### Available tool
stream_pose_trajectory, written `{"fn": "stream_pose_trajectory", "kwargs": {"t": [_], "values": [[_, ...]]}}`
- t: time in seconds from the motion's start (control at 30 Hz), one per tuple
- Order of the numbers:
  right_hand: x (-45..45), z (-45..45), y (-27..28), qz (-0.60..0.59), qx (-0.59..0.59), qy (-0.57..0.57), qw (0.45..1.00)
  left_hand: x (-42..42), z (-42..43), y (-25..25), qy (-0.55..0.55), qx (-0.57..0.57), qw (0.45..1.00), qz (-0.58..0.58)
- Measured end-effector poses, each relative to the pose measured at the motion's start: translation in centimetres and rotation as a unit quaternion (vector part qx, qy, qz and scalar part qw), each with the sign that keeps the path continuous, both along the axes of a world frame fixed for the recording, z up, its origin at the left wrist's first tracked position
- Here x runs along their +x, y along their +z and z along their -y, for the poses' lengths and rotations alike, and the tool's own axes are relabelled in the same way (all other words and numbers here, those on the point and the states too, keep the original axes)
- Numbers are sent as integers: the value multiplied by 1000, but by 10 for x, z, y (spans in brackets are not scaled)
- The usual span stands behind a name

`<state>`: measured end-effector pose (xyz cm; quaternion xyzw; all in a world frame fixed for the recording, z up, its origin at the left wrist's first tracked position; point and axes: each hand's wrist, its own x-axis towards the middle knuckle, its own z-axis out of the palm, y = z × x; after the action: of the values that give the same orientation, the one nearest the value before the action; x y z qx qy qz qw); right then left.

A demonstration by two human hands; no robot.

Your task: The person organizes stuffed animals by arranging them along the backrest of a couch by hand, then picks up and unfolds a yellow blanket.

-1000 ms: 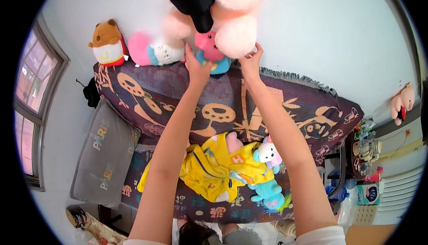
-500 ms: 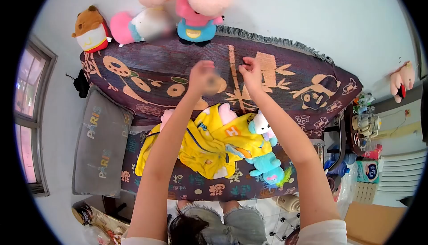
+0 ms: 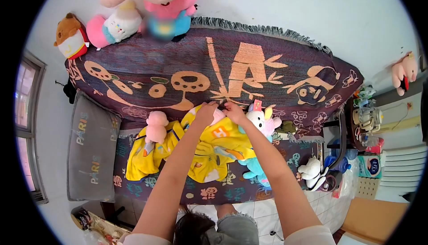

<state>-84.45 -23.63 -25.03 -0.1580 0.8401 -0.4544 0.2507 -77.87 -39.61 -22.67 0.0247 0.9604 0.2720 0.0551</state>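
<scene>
A yellow plush cloth (image 3: 216,149) with an orange H patch lies rumpled on the sofa seat, its make-up as blanket or garment unclear. At its upper edge, a pink plush toy (image 3: 218,117) shows partly between my hands. My left hand (image 3: 205,112) is closed at the cloth's edge beside that toy. On the toy's other side, my right hand (image 3: 235,112) has its fingers pinched together; whatever they hold is hidden. A white dog plush (image 3: 257,119) sits just right of my right hand. Partly behind my right forearm lies a turquoise plush (image 3: 253,169).
Another pink plush (image 3: 156,127) rests on the cloth's left part. A grey cushion (image 3: 92,147) leans at the sofa's left end. Several plush toys line the backrest top, including a brown bear (image 3: 71,36). A white plush (image 3: 310,169) is at the seat's right end.
Both hands have come down from in front of the backrest to the cloth's upper edge. The view has shifted, and the left pink plush now shows fully.
</scene>
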Motion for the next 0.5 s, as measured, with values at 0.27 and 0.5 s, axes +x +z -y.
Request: {"fn": "stream_pose_trajectory", "kwargs": {"t": [0.27, 0.5], "values": [[33, -20, -2, -26, 110, 67, 991, -3, -7, 22, -15, -183, 979, 92], [2, -40, 38, 35, 54, 142, 988, -6, 19, 75, 14, -197, 979, -56]]}}
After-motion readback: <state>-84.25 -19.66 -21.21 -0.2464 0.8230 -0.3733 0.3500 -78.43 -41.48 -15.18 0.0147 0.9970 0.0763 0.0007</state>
